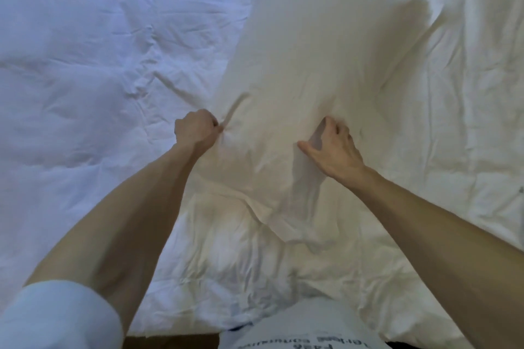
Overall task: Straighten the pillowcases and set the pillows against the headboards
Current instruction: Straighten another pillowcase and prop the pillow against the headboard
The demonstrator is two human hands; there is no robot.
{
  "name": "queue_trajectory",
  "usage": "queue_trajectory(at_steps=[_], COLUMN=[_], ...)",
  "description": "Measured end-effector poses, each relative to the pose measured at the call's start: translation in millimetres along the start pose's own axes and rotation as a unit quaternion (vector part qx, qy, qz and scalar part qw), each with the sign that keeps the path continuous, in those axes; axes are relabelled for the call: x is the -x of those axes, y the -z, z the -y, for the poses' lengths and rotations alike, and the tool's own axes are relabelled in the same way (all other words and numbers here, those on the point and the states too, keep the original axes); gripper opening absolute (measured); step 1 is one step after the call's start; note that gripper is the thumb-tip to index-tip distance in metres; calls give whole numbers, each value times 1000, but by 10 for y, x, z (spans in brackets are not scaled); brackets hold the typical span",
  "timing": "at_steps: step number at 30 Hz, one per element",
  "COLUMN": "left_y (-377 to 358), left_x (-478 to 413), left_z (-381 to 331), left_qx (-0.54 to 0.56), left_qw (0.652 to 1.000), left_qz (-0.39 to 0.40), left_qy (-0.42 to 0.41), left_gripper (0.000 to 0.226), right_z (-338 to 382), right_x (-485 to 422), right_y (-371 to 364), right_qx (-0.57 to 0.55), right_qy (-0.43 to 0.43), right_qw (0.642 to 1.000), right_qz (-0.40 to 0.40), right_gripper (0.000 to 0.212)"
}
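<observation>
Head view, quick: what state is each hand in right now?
Left hand: closed, gripping the wrinkled white fabric pillowcase at its left edge.
Right hand: fingers bent on the pillowcase's top face; grip cannot be told.

Pillow [312, 79] on bed [85, 65], right of centre, slanting toward far right. Left hand [195, 129] at pillow's near-left edge; right hand [334, 150] on pillow's near end, right of left hand.

head view, close, steeply down over bed [85, 65]
</observation>
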State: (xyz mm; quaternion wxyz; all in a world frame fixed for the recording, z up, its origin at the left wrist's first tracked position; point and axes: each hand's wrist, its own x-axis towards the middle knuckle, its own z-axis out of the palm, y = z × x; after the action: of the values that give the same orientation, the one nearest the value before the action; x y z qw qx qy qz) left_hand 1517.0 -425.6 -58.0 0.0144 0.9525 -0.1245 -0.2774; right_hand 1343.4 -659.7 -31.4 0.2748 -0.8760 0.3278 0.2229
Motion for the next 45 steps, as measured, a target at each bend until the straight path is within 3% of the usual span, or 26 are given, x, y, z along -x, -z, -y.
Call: queue_trajectory(at_steps=[2, 3, 5, 6, 10, 12, 14, 16, 17, 18, 20, 22, 24, 26, 28, 29, 33, 38, 40, 43, 45], left_y=[-33, -38, 28, 106, 509, 751, 991, 1205, 1281, 1334, 1347, 1206, 942, 661, 451, 373, 136, -165, -228, -187, -114], left_x=[55, 111, 243, 309, 581, 733, 890, 1077, 1178, 1286, 1503, 1696, 1869, 2017, 2116, 2149, 2285, 2439, 2464, 2487, 2451], left_z=[-45, -74, -154, -200, -385, -445, -455, -427, -405, -371, -249, -64, 110, 200, 212, 206, 137, 106, 121, 68, -31], left_qx=[-65, -73, -47, -25, -3, -28, -56, -83, -96, -108, -134, -168, -187, -191, -183, -185, -201, -213, -223, -224, -207], left_qw=[996, 993, 989, 987, 968, 954, 940, 926, 916, 906, 896, 897, 908, 921, 930, 929, 916, 911, 904, 910, 922], left_qz=[-46, -72, -121, -144, -220, -257, -288, -317, -334, -347, -350, -322, -283, -252, -235, -233, -243, -235, -240, -236, -235], left_qy=[-41, -57, -69, -70, -119, -151, -172, -187, -200, -215, -241, -251, -245, -226, -217, -219, -248, -265, -273, -258, -229], left_gripper=[30, 33, 38, 37, 34, 33, 28, 24, 23, 22, 22, 18, 17, 16, 14, 15, 16, 22, 24, 27, 30], right_z=[14, 47, 115, 151, 292, 354, 518, 787, 908, 1006, 1154, 1248, 1304, 1314, 1263, 1218, 1069, 982, 874, 744, 679], right_x=[-57, -78, -94, -66, 78, 123, 204, 488, 655, 795, 1074, 1246, 1331, 1322, 1189, 1101, 794, 578, 514, 519, 576], right_y=[-8, 10, 27, 43, -14, -106, -201, -198, -185, -192, -130, 66, 356, 704, 1013, 1115, 1234, 1228, 1224, 1147, 1076], right_qx=[-64, -161, -384, -442, -492, -547, -604, -629, -620, -575, -361, -138, -73, -26, 122, 192, 350, 412, 430, 429, 426], right_qy=[-37, -95, -227, -253, -251, -242, -231, -187, -161, -125, -5, 122, 214, 306, 388, 404, 424, 352, 330, 319, 313], right_qw=[997, 981, 889, 850, 819, 784, 736, 700, 698, 725, 830, 881, 893, 924, 913, 892, 827, 836, 836, 830, 832], right_qz=[21, 46, 108, 138, 156, 166, 200, 282, 321, 358, 425, 435, 388, 228, -10, -70, -114, -81, -88, -158, -167], right_gripper=[93, 100, 111, 110, 113, 116, 105, 78, 66, 58, 56, 51, 36, 26, 25, 32, 60, 75, 67, 33, 26])
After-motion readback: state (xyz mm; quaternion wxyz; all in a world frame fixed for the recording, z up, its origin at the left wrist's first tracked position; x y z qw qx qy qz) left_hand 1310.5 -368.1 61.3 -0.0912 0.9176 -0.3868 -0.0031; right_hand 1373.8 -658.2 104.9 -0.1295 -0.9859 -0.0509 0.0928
